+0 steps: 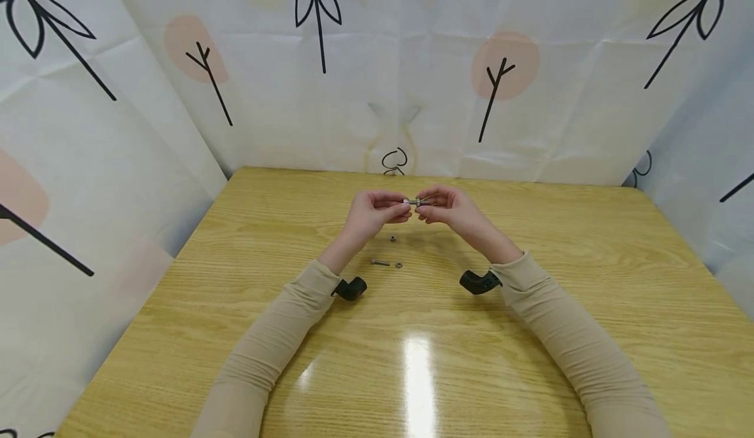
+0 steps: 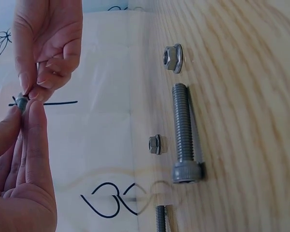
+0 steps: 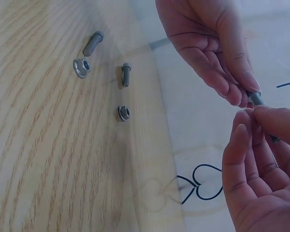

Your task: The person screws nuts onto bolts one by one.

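A metal bolt (image 1: 411, 201) is held level between the two hands above the table. The left hand (image 1: 377, 212) pinches its head end between thumb and fingers. At the threaded end, the right hand (image 1: 452, 210) pinches around a nut (image 1: 419, 201) that sits on the shank. In the right wrist view, the threads (image 3: 257, 99) show between both sets of fingertips, and the tip (image 3: 275, 139) sticks out past the right thumb. Fingers cover most of the bolt in the left wrist view.
On the wooden table (image 1: 530, 228) lie a socket-head bolt (image 2: 184, 130), a larger flange nut (image 2: 172, 58) and a smaller flange nut (image 2: 155, 144). Near them is a second, smaller bolt (image 3: 126, 75). A patterned cloth (image 1: 365, 97) hangs behind the table.
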`<state>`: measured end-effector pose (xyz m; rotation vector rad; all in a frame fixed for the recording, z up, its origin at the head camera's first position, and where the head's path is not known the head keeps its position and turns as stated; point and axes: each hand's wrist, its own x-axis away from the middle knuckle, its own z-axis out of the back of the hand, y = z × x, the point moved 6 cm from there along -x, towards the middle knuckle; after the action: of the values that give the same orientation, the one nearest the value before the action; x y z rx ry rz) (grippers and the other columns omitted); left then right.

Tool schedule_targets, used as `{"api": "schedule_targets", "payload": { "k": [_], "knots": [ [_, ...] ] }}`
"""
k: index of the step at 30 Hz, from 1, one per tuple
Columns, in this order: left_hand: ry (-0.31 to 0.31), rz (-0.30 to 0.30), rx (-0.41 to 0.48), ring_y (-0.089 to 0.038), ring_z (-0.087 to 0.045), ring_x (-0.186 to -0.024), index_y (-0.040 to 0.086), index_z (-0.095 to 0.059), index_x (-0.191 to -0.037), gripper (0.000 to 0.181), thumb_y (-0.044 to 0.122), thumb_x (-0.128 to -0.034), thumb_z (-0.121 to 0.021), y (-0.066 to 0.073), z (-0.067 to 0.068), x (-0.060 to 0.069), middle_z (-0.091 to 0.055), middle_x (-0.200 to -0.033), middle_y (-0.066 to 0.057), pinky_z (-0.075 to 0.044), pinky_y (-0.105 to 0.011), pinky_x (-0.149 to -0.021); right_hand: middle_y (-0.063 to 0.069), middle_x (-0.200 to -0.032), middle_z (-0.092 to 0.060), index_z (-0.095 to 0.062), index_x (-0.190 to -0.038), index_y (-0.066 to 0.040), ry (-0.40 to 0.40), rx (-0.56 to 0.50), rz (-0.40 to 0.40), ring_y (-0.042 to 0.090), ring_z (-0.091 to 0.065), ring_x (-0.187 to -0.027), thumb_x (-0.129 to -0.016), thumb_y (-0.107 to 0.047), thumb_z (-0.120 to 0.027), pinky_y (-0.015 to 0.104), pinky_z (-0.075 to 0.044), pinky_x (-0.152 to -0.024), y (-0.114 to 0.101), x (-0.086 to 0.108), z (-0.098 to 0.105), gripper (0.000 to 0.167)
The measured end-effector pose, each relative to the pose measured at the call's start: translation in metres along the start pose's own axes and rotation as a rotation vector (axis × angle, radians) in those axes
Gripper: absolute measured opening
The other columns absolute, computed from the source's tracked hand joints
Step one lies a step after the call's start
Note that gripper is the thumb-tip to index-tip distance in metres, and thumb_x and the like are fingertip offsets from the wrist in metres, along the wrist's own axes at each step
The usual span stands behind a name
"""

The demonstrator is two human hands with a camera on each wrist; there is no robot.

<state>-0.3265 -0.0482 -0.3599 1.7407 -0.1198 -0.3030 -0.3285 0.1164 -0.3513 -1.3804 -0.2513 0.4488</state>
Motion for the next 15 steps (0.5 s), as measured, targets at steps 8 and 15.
{"api": "schedule_targets", "payload": {
  "k": [8,15],
  "knots": [
    [-0.005,-0.015,-0.005,-0.023,-0.071,-0.079,-0.014,-0.065,-0.106,0.022,-0.004,-0.0867,-0.068,-0.0006,-0.0006,-0.0001,-0.069,-0.094,-0.02,-0.059,-0.041,-0.08,0.011,-0.093,-0.065,-0.055,-0.115,0.012,-0.002,-0.018,-0.047,0.019,-0.062,-0.082,-0.099,-0.021,-0.057,0.043,-0.055,-0.08,0.0013,-0.0002,-0.002,0.037],
    [-0.011,-0.016,-0.003,-0.023,-0.071,-0.079,-0.012,-0.066,-0.105,0.02,-0.004,-0.0864,-0.068,-0.0014,-0.0002,-0.0003,-0.069,-0.093,-0.021,-0.059,-0.04,-0.079,0.019,-0.109,-0.061,-0.051,-0.126,0.002,0.004,-0.009,-0.009,0.024,-0.062,-0.088,-0.093,-0.009,-0.064,0.048,-0.053,-0.084,0.0004,0.0006,-0.0007,0.037]
  ]
}}
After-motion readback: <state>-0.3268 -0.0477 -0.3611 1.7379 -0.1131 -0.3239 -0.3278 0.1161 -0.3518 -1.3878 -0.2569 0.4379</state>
